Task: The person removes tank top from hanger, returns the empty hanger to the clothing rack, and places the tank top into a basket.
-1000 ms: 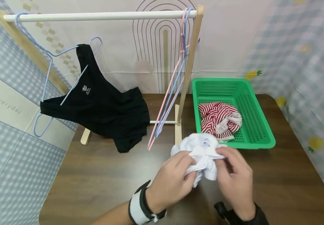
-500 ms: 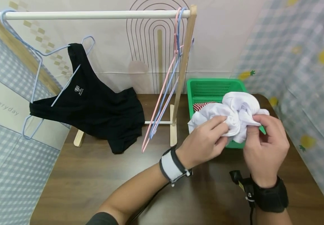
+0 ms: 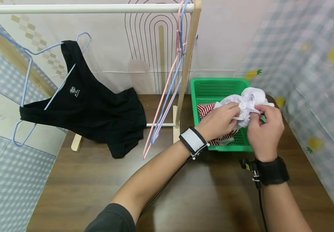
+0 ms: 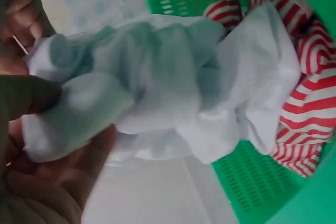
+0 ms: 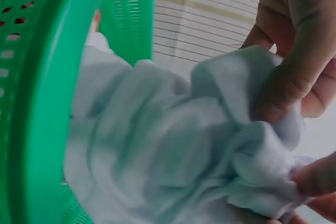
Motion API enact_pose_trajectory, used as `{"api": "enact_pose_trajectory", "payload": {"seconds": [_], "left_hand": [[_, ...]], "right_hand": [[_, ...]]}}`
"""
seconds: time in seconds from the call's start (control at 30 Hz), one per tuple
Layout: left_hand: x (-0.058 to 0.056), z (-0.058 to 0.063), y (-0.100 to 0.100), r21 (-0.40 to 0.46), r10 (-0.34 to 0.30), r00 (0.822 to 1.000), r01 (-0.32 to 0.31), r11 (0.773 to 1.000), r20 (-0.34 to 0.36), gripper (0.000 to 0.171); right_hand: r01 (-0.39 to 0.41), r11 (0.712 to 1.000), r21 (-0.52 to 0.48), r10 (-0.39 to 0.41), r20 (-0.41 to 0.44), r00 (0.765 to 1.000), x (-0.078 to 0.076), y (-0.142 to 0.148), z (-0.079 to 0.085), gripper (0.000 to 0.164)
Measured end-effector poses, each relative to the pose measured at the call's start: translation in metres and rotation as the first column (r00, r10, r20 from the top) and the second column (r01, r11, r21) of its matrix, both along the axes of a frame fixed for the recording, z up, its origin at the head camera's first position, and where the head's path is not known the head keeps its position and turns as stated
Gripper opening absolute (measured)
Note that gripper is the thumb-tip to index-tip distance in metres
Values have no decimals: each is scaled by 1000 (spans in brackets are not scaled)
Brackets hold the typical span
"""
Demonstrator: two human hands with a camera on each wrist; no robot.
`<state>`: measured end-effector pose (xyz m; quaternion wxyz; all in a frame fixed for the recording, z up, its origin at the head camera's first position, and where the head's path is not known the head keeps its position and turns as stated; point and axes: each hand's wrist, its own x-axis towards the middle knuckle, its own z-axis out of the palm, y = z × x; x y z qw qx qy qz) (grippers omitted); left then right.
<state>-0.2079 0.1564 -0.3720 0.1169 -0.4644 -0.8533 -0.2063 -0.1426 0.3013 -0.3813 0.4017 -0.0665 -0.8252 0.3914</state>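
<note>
A bunched white garment [image 3: 243,104] hangs over the green basket [image 3: 220,148], pinched at its upper part by both hands. My left hand [image 3: 220,119] grips its left side, thumb and fingers on the cloth. On its right side my right hand [image 3: 267,129] pinches a fold between thumb and fingers. In the left wrist view the white cloth [image 4: 157,82] droops down toward a red-and-white striped garment [image 4: 315,98] inside the basket. The right wrist view has the cloth [image 5: 157,140] beside the basket's wall [image 5: 47,98]. How far it reaches into the basket is partly hidden.
A black tank top [image 3: 97,103] hangs askew on a blue hanger [image 3: 27,80] at the left of the rack's white rail [image 3: 91,8]. Pink and blue hangers [image 3: 167,93] hang near the wooden post [image 3: 188,61]. All stand on or over a brown table [image 3: 103,190].
Both hands have carried the white garment right and away from the body, from in front of the basket to over it. The grip on the cloth continues.
</note>
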Motion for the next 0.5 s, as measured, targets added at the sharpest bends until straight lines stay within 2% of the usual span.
{"api": "enact_pose_trajectory", "payload": {"seconds": [0.07,0.1,0.17,0.23,0.33,0.4,0.5], "left_hand": [[-3,-2,1,-98,66,998,-65,993,11,12],[-4,-4,1,-149,90,996,-87,985,12,16],[-7,-7,0,-260,142,990,-131,957,24,24],[-9,-8,0,-367,196,979,-164,916,51,29],[-13,-8,-2,-470,278,955,-200,860,101,36],[-16,-7,-3,-506,319,938,-211,836,136,39],[-20,-8,-7,-549,345,921,-196,813,181,41]], "right_hand": [[-67,996,59,61,98,993,-7,3,-4,23],[-111,990,81,97,158,983,-10,4,-6,25],[-210,972,110,169,301,939,-16,6,-7,32],[-293,949,119,211,453,867,-22,8,-5,41],[-391,911,132,225,636,738,-33,13,-2,54],[-444,885,140,214,724,655,-41,18,-1,60],[-520,845,127,206,820,534,-52,24,-1,65]]}}
